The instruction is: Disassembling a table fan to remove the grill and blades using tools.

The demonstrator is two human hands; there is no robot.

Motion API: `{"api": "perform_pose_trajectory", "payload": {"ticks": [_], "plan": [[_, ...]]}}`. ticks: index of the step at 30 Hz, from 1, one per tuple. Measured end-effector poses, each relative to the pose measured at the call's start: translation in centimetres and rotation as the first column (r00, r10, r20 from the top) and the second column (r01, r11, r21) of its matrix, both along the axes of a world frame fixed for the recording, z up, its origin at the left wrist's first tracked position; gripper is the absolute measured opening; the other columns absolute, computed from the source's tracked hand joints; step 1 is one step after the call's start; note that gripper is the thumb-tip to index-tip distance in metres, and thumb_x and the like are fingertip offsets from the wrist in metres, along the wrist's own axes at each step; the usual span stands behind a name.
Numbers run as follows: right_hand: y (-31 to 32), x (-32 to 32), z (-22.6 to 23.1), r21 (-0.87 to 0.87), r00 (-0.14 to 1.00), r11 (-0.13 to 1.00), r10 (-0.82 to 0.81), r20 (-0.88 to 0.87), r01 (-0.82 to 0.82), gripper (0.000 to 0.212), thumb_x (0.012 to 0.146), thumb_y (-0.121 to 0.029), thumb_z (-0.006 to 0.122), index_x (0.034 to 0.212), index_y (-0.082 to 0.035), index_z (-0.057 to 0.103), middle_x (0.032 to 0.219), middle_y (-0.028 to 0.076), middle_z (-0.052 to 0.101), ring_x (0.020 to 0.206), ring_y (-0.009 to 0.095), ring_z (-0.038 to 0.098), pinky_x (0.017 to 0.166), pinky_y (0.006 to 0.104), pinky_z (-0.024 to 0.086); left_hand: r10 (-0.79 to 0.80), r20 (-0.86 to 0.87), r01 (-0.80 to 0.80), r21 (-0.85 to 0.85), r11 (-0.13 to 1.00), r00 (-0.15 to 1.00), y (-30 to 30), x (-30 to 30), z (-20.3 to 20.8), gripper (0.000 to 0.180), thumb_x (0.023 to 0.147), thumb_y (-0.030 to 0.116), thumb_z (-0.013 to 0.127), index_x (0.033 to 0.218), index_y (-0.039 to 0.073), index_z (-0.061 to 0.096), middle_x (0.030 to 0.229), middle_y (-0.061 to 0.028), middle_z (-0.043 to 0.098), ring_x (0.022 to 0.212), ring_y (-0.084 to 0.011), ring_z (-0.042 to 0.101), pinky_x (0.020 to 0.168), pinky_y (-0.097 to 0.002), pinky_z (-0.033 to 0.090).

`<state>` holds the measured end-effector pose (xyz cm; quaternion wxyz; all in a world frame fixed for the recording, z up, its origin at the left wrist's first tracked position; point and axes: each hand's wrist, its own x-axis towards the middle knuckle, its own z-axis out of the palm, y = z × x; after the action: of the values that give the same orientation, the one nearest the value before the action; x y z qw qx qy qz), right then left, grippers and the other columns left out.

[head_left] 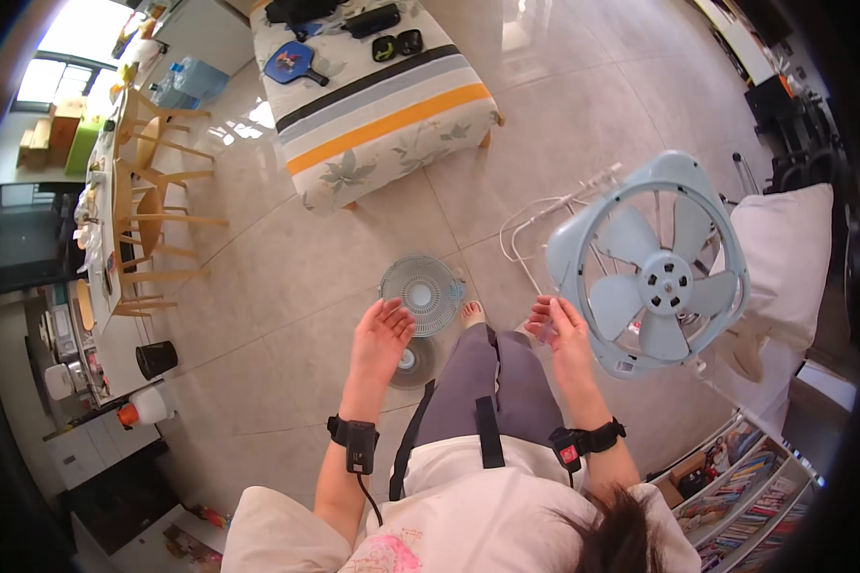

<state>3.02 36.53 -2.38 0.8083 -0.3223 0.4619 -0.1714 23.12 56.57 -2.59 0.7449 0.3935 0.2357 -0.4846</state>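
While left hand [382, 336] hangs open, right hand [566, 334] curled, grip unclear, blue frame [674, 170] encloses fan blades [616, 304]; shelf [779, 437] holds books [753, 475].

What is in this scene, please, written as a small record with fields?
Left hand: open, nothing visible in it, near the grille
Right hand: fingers bent, near the fan; contact and grip unclear
Blades: pale blue, uncovered
Floor: grille lies on it
Cloth: striped, blue paddle on top
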Motion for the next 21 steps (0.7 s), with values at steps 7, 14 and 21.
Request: {"api": "perform_pose_trajectory", "payload": {"ticks": [7,14,21], "plan": [[-1.0,6.6,-1.1,-0.134,0.994,0.991,0.004,-0.109,-0.019,0.024,0.093,-0.019,0.054,0.101,0.001,0.063,0.098,0.006,0.059,0.084,0.01,0.055,0.073,0.0251,0.049,0.246,0.076,-0.256,0.183,0.949,0.966,8.9,8.4,-0.1,0.021,0.091,0.024,0.051,0.091,0.003,0.057,0.076,-0.0059,0.059,0.075,-0.0195,0.057,0.069,-0.031,0.047],[-3.2,14.2,-3.5,-0.307,0.962,0.947,0.002,-0.271,-0.089,0.023,0.091,-0.02,0.057,0.099,-0.002,0.068,0.082,-0.003,0.056,0.069,0.004,0.043,0.062,0.0192,0.036,0.412,0.079,-0.42,0.131,0.898,0.907,8.7,13.5,0.2,0.021,0.091,0.024,0.051,0.092,0.003,0.056,0.076,-0.0054,0.057,0.074,-0.0186,0.054,0.069,-0.0308,0.047],[-8.9,26.8,-8.5,-0.161,0.982,0.98,0.089,-0.168,-0.116,0.023,0.092,-0.02,0.056,0.099,-0.002,0.068,0.068,-0.006,0.052,0.063,0.004,0.047,0.057,0.0187,0.039,0.562,0.033,-0.56,0.149,0.815,0.827,6.8,19.8,-1.7,0.019,0.09,0.021,0.05,0.088,0.003,0.057,0.076,-0.006,0.057,0.074,-0.019,0.054,0.068,-0.0297,0.046]]}}
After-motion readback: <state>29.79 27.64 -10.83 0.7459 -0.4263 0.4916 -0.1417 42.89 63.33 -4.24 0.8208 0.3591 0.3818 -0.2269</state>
